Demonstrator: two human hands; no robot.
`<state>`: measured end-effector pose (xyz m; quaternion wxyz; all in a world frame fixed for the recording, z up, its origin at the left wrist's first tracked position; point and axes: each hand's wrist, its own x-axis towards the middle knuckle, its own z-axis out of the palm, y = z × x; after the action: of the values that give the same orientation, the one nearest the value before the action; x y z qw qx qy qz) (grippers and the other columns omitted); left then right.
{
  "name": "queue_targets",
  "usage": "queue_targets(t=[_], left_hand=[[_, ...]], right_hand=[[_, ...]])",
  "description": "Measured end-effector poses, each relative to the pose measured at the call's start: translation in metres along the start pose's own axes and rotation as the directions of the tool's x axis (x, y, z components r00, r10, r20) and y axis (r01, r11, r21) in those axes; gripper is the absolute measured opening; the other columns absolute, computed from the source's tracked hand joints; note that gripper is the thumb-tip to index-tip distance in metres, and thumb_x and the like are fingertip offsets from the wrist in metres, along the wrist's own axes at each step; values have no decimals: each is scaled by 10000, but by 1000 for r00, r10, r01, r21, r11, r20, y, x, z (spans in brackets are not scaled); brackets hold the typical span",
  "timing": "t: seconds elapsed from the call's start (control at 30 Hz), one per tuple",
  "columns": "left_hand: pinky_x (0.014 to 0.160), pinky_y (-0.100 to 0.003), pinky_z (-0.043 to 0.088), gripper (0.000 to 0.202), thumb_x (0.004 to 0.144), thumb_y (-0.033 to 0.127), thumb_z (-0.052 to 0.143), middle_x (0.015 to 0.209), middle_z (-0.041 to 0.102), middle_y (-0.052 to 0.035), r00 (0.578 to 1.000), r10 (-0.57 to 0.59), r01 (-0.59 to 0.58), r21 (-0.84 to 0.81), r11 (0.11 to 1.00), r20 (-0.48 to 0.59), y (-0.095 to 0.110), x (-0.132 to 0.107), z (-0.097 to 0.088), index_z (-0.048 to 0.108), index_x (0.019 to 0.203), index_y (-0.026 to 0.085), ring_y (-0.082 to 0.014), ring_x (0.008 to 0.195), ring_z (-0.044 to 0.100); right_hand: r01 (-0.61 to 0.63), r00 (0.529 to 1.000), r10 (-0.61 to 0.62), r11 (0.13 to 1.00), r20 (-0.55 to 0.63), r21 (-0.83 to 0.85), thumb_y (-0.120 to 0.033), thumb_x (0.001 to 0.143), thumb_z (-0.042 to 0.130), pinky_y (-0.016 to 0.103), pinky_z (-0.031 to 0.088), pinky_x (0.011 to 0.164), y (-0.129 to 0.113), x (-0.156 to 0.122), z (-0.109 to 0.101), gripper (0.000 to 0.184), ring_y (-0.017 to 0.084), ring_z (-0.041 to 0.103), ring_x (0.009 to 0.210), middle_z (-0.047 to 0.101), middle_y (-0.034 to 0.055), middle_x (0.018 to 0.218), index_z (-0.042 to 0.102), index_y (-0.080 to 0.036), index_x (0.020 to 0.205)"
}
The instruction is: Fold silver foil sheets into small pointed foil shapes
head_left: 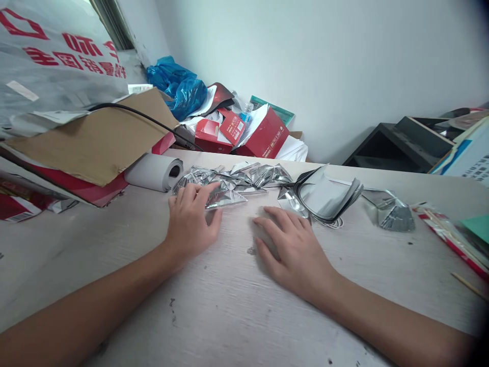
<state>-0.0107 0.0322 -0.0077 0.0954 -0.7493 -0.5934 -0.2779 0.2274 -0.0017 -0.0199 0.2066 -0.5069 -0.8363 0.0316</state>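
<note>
My left hand (191, 219) lies flat on the pale wooden table (229, 306), its spread fingertips resting on a folded silver foil piece (225, 198). My right hand (294, 250) lies palm down beside it, fingers stretched out, its tips just short of a stack of silver foil sheets (324, 196). Several more folded foil pieces (248, 176) lie in a row behind both hands. Another crumpled foil piece (393, 214) sits further right. Neither hand holds anything.
A white paper roll (153, 172) lies at the left by brown cardboard (95, 137) with a black cable across it. Red boxes (263, 135) and a blue plastic bag (179, 89) pile at the wall. Coloured paper (458, 239) sits at the right edge.
</note>
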Motion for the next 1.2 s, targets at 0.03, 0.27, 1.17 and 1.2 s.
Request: queue_targets(t=[0.03, 0.27, 1.17, 1.2], left_hand=[[899, -407, 392, 439, 933, 289, 629, 1110, 621, -86, 999, 46, -46, -20, 999, -5, 1, -1, -1, 607, 1369, 238, -255, 1025, 585], [1116, -464, 315, 485, 1064, 377, 365, 1495, 577, -100, 832, 517, -418, -383, 824, 203, 7, -8, -16, 503, 1506, 230, -275, 1370, 516], [1305, -615, 83, 690, 1030, 629, 427, 1641, 419, -101, 614, 670, -518, -427, 741, 418, 13, -8, -13, 413, 1575, 207, -319, 1575, 283], [1304, -616, 89, 691, 1030, 633, 421, 1645, 414, -99, 610, 669, -519, -424, 742, 423, 13, -8, -13, 416, 1573, 207, -318, 1576, 280]], right_hand=[[27, 1000, -27, 1000, 9, 16, -379, 988, 478, 522, 489, 1078, 0, 0, 0, 370, 262, 545, 1324, 564, 92, 1451, 618, -262, 1310], [482, 863, -504, 841, 32, 244, -205, 954, 499, 390, 517, 1158, -4, 2, -10, 331, 176, 556, 1320, 631, 83, 1359, 656, -199, 1246], [-147, 989, 147, 989, -16, -2, -482, 1031, 383, 746, 333, 1199, 17, 17, -2, 407, 332, 385, 1536, 462, 34, 1608, 620, -303, 1309], [-157, 988, 157, 988, -9, 2, -487, 1031, 380, 729, 348, 1201, 17, 16, -2, 411, 325, 392, 1534, 462, 33, 1607, 620, -304, 1309]])
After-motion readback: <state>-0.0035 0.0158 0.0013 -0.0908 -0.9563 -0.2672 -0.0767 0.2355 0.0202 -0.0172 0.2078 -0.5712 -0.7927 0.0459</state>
